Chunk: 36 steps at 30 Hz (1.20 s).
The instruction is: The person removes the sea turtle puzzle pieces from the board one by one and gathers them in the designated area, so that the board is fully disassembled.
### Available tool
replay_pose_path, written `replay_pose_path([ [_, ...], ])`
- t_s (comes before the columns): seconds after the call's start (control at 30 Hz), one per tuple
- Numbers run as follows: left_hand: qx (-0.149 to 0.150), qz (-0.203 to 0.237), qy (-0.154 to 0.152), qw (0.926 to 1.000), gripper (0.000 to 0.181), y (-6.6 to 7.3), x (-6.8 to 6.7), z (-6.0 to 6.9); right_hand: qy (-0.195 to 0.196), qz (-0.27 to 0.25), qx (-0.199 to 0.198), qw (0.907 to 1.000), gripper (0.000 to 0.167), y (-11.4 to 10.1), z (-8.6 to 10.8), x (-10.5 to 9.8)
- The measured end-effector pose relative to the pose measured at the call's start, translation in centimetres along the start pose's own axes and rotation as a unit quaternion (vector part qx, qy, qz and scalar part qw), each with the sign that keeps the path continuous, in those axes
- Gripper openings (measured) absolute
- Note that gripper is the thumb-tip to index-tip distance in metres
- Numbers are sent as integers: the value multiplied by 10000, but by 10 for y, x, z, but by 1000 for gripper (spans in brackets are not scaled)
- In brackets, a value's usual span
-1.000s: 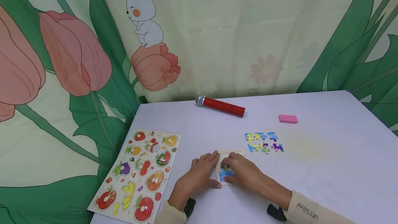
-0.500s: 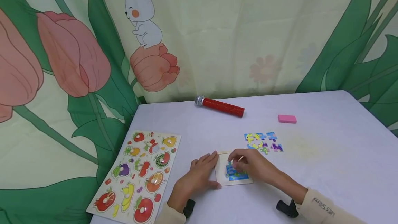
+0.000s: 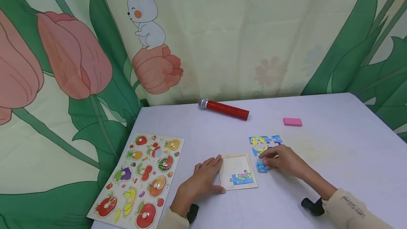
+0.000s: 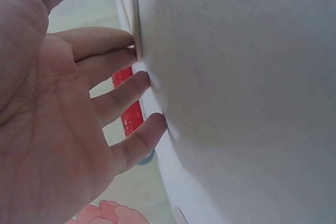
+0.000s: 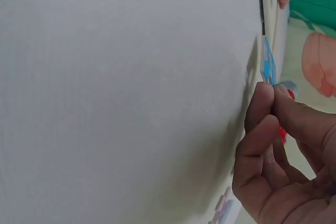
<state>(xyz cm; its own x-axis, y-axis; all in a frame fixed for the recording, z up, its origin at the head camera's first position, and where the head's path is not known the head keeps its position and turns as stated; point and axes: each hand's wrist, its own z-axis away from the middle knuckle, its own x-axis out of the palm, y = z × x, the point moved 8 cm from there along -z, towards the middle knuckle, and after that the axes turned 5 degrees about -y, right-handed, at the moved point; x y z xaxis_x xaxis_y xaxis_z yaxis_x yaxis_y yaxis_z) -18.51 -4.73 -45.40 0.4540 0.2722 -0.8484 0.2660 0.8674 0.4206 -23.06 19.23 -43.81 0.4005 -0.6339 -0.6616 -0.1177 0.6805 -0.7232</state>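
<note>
In the head view, a square wooden puzzle tray (image 3: 232, 163) lies on the table, with a few joined blue and green jigsaw pieces (image 3: 242, 178) in its lower right corner. My left hand (image 3: 201, 179) rests at the tray's left edge, fingers extended; in the left wrist view its fingertips (image 4: 156, 121) touch tray and tabletop. Just right of the tray, my right hand (image 3: 284, 162) pinches a blue jigsaw piece (image 3: 262, 166) between thumb and fingers. The right wrist view shows this piece (image 5: 267, 61) edge-on. Loose jigsaw pieces (image 3: 259, 140) lie behind that hand, partly hidden by it.
A fruit puzzle board (image 3: 140, 176) lies on the left side of the white table (image 3: 343, 144). Towards the back are a red microphone (image 3: 227, 110) and a pink block (image 3: 292, 122). A printed curtain (image 3: 222, 38) hangs behind the table.
My right hand has lifted a blue jigsaw piece from the tray and moved right with it, beside the loose pieces. My left hand has stayed at the tray's edge.
</note>
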Motion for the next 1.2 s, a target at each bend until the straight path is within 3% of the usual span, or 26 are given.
replay_pose_path([
  [0.3,23,45,-59,10000,97,1,1,0,198,419,344,9983,17,2,-3,8],
  [0.57,-18,117,-189,9998,96,-3,3,1,367,929,33,9950,13,-12,-2,10],
  [0.8,97,-111,-243,9996,89,-4,2,-1,510,1068,-41,9930,7,-15,-3,10],
  [1.0,243,-347,-25,9991,86,6,2,-5,151,1066,-370,9935,10,-33,-2,24],
  [1.2,83,-939,86,9955,89,11,5,-7,-528,833,-741,9924,16,-57,-1,49],
])
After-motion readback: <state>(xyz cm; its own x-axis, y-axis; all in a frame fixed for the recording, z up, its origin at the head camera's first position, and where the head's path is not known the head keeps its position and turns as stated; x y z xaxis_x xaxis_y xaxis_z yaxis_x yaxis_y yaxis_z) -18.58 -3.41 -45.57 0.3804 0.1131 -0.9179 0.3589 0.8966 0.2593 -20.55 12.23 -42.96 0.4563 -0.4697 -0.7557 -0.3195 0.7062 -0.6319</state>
